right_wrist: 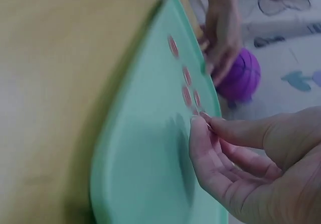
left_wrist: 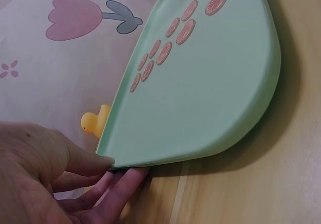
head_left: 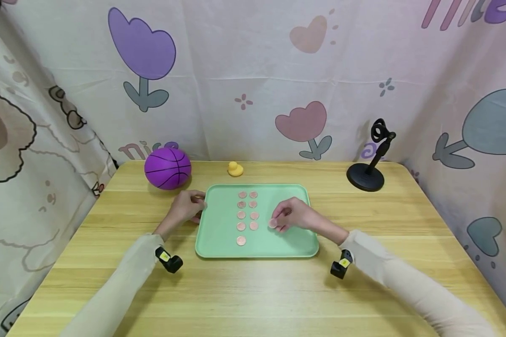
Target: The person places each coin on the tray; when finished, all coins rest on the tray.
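A pale green tray (head_left: 219, 248) lies on the table with several copper-coloured coins (head_left: 241, 215) set flat in two columns. The left column reaches one coin nearer the front than the right one. At the tray's left edge my left hand (head_left: 186, 207) holds the rim, the thumb (left_wrist: 100, 162) on top and the fingers lower down outside it. My right hand (head_left: 293, 214) is over the right part of the tray, pinching a single coin (head_left: 272, 223) between thumb and fingertips. In the right wrist view that hand partly hides the coins on the tray.
Behind the tray sits a yellow rubber duck (head_left: 235, 169), with a purple basketball (head_left: 167, 168) to its left. A black stand (head_left: 365, 177) is at the back right of the wooden table (head_left: 253, 295). A printed curtain (head_left: 236, 56) hangs along the back.
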{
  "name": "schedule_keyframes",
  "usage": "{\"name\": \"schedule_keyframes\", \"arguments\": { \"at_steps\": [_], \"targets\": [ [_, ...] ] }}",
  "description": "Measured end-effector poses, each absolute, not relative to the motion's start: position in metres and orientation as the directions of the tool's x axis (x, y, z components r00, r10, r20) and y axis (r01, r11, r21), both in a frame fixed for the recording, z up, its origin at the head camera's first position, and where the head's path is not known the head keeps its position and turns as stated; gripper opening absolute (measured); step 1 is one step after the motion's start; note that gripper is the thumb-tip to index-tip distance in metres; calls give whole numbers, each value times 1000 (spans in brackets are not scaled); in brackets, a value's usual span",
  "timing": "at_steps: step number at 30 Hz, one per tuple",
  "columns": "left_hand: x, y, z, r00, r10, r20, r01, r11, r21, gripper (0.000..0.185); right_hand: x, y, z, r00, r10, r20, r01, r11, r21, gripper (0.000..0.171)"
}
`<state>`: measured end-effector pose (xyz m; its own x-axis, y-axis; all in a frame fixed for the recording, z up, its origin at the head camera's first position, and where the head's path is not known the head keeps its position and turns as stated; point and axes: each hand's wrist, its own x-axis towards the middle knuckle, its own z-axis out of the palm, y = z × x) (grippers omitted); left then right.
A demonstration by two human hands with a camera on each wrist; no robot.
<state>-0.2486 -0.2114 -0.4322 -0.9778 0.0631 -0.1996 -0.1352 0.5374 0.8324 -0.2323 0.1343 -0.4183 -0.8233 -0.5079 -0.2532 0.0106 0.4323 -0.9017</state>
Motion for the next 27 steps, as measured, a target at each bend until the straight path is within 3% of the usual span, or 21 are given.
{"name": "schedule_keyframes", "arguments": {
  "at_steps": [8, 18, 27],
  "targets": [
    [-249, -208, -433, -980, 82, -183, -110, 543, 833, 44, -216, 105, -427, -797, -521, -305, 52, 444, -894, 7],
    [-250, -208, -432, -980, 88, -180, -95, 588, 803, 42, -206, 92, -431, -829, -500, -252, -50, 514, -857, 11],
    [-249, -210, -435, -983, 91, -159, -74, 599, 797, 42, -204, 85, -430, -816, -534, -222, -162, 580, -798, 20]
  ]
}}
